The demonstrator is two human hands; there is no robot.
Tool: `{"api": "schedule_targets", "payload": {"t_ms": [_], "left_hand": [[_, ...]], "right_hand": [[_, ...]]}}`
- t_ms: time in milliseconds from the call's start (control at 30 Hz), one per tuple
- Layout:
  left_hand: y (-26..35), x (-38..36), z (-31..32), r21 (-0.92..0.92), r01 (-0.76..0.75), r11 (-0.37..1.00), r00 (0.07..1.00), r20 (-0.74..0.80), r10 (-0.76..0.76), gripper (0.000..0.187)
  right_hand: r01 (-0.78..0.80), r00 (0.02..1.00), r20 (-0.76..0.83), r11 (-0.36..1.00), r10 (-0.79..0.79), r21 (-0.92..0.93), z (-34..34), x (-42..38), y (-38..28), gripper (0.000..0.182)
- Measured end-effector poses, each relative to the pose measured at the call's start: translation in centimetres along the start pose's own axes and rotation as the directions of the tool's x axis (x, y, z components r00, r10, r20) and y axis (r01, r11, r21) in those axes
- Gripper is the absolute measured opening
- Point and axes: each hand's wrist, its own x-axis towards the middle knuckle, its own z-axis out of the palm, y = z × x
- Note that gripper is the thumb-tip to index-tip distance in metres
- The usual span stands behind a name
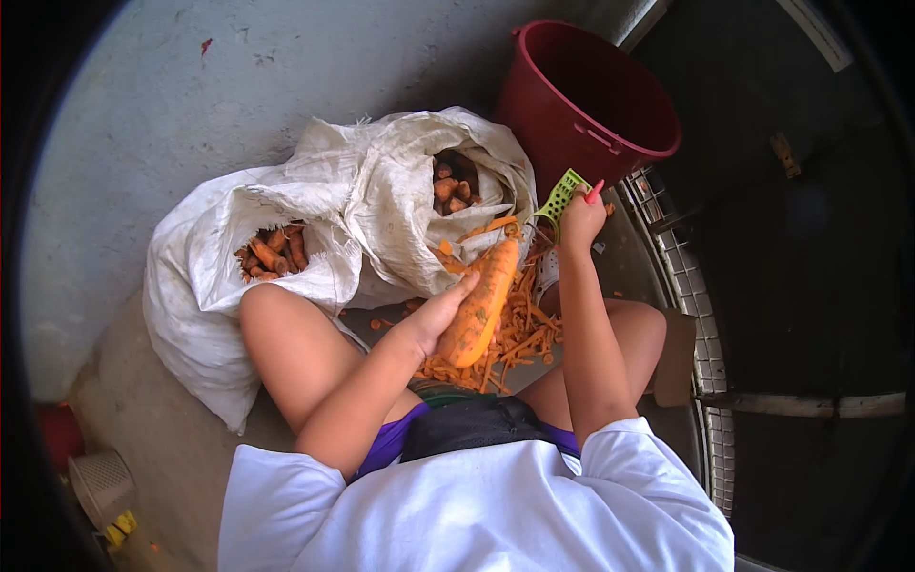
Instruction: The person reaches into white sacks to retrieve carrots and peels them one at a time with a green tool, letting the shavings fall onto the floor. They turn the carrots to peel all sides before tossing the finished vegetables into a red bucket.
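My left hand [441, 315] is wrapped round the side of a large, thick carrot [484, 303], its skin mostly pared to bright orange with darker patches. The carrot is tilted, with its narrower end pointing away from me. Close to that far end, my right hand [582, 221] is closed on a peeler [562, 195] with a lime-green, holed body; a pink end sticks out by the fingers. Orange peelings [527, 324] lie heaped below the carrot, between my legs.
Two white woven sacks [205, 248] stand open ahead and to the left, with unpeeled carrots [276, 250] inside. A dark red tub [562, 105] stands beyond my right hand. Along the right runs a wire grid edge [701, 315]. A perforated basket [101, 483] sits at lower left.
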Motion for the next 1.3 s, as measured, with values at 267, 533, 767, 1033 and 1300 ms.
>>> {"api": "schedule_targets", "payload": {"t_ms": [267, 533, 767, 1033, 1300], "left_hand": [[-0.1, 1.5, -0.7, -0.113, -0.136, 0.984, 0.962, -0.251, 0.104, 0.041], [0.8, 0.5, -1.5, -0.083, -0.207, 0.975, 0.964, -0.187, 0.189, 0.047], [-0.2, 1.3, -1.0, -0.255, -0.183, 0.949, 0.980, -0.119, 0.157, 0.034], [-0.4, 1.3, -1.0, -0.189, -0.159, 0.969, 0.977, -0.174, 0.126, 0.034], [-0.2, 0.4, -1.4, 0.012, 0.076, 0.997, 0.996, -0.046, -0.075, 0.042]], "right_hand": [[0.167, 0.899, 0.396, 0.982, -0.189, 0.089, -1.8, -11.1, -5.8, 0.021], [0.036, 0.941, 0.333, 0.998, -0.049, 0.047, -5.6, -9.7, -4.1, 0.019], [-0.084, 0.895, 0.444, 0.964, -0.037, 0.251, -3.1, -13.0, -7.0, 0.020], [0.119, 0.907, 0.405, 0.993, -0.113, 0.011, -2.1, -15.8, -7.9, 0.016], [0.173, 0.974, 0.157, 0.983, -0.162, -0.059, -1.1, -11.2, -4.7, 0.021]]}}
